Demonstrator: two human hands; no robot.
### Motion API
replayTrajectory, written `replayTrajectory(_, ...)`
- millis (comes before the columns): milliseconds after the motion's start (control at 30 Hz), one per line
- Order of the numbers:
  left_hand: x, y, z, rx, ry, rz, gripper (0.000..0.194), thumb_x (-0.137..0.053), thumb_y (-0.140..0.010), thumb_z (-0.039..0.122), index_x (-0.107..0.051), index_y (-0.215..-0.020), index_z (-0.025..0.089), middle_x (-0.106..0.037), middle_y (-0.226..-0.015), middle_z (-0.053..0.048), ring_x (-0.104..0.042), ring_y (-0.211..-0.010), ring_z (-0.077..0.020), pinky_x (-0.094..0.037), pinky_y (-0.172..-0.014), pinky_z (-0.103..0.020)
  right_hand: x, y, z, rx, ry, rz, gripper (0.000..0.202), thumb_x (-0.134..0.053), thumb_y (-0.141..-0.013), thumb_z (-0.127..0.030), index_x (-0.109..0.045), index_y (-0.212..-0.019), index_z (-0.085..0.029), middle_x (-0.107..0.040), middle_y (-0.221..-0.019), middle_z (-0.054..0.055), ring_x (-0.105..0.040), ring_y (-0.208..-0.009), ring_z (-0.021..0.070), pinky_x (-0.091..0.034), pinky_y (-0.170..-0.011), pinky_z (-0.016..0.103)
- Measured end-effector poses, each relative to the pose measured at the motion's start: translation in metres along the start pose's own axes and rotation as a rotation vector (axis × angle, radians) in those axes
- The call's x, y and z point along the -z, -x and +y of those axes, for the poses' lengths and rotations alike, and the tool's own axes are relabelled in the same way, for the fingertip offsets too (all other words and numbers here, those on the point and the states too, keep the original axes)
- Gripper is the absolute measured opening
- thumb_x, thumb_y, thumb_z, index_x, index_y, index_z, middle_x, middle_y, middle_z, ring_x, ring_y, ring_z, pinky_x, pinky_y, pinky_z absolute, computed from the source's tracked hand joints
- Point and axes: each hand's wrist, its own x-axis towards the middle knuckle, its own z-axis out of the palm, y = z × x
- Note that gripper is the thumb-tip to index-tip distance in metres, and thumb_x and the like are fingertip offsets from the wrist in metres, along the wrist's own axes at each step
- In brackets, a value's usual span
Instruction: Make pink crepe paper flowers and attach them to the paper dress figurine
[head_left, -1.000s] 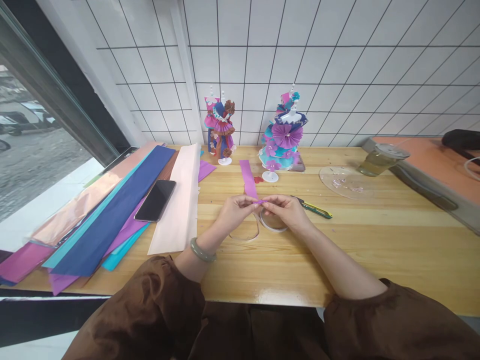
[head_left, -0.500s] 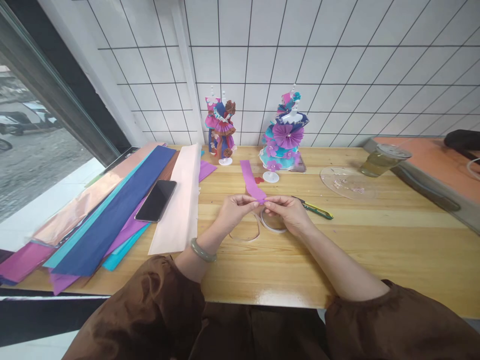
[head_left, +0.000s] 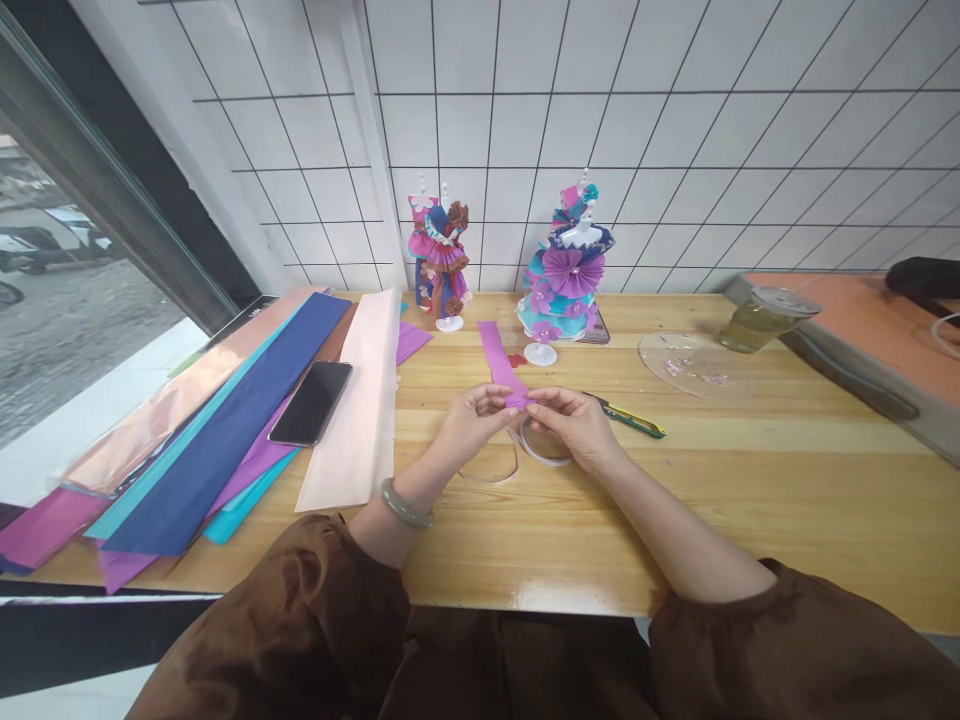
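Observation:
A strip of purple crepe paper slants across the middle of the table, and its near end is pinched between both hands. My left hand grips that end from the left, thumb and fingers closed. From the right, my right hand pinches the same end. Small folds show in the paper at the fingertips. Below the hands lies a roll of thin white ribbon or tape, partly covered by my right hand. A yellow-and-green utility knife rests just beyond my right hand.
Small mannequins in paper dresses stand by the tiled wall. Folded crepe paper sheets and a phone lie at left. At right are a clear plate of small beads and a lidded cup.
My left fingers have shifted slightly on the strip's near end, and a bit more gathered paper shows between the fingertips. Everything else stays in place.

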Motion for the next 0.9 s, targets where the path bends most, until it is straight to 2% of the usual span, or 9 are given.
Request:
replayTrajectory(267,0.002,-0.001,-0.004,-0.065,-0.042,-0.036,0.025,-0.067,-0.064,0.021,-0.061,-0.086,0.013,-0.065,-0.078,-0.004,-0.059,-0.071,-0.0106,-0.046,-0.07,-0.025,0.003,-0.001,0.006,0.102,0.188,-0.075,0.037,-0.066,-0.065,-0.032,-0.064,-0.098,-0.017,-0.066,-0.077,0.004,-0.058,-0.059,0.0128,-0.05,-0.06,0.029)
replayTrajectory(467,0.003,0.0,-0.005,-0.104,-0.129,-0.039,0.025,-0.064,-0.067,0.024,-0.062,-0.09,0.014,-0.067,-0.086,-0.006,-0.061,-0.077,-0.0139,-0.047,-0.072,-0.027,0.004,0.0,0.006,0.11,0.27,-0.056,0.035,-0.064,-0.067,-0.032,-0.064,-0.098,-0.017,-0.067,-0.078,0.005,-0.059,-0.06,0.0145,-0.049,-0.06,0.03)
replayTrajectory(633,0.004,0.003,-0.001,-0.124,-0.319,-0.039,0.026,-0.058,-0.072,0.028,-0.064,-0.094,0.015,-0.067,-0.093,-0.008,-0.061,-0.085,-0.0174,-0.047,-0.077,-0.03,0.005,-0.001,0.003,0.294,0.443,-0.037,0.026,-0.06,-0.071,-0.03,-0.066,-0.094,-0.018,-0.065,-0.082,0.006,-0.059,-0.073,0.0176,-0.047,-0.068,0.032)
replayTrajectory(733,0.003,0.005,0.004,-0.156,-0.41,-0.014,0.023,-0.057,-0.073,0.028,-0.065,-0.093,0.017,-0.068,-0.091,-0.006,-0.061,-0.084,-0.0172,-0.047,-0.076,-0.029,0.005,-0.001,0.002,0.394,0.511,-0.052,0.023,-0.057,-0.074,-0.03,-0.067,-0.092,-0.02,-0.064,-0.079,0.005,-0.058,-0.074,0.0175,-0.046,-0.068,0.031)
replayTrajectory(900,0.002,0.006,0.009,-0.196,-0.472,-0.016,0.018,-0.056,-0.074,0.026,-0.067,-0.086,0.019,-0.069,-0.086,-0.004,-0.062,-0.078,-0.0164,-0.047,-0.071,-0.027,0.005,0.0,0.002,0.407,0.533,-0.051,0.02,-0.055,-0.075,-0.031,-0.067,-0.087,-0.02,-0.063,-0.078,0.005,-0.058,-0.073,0.0175,-0.045,-0.066,0.03)
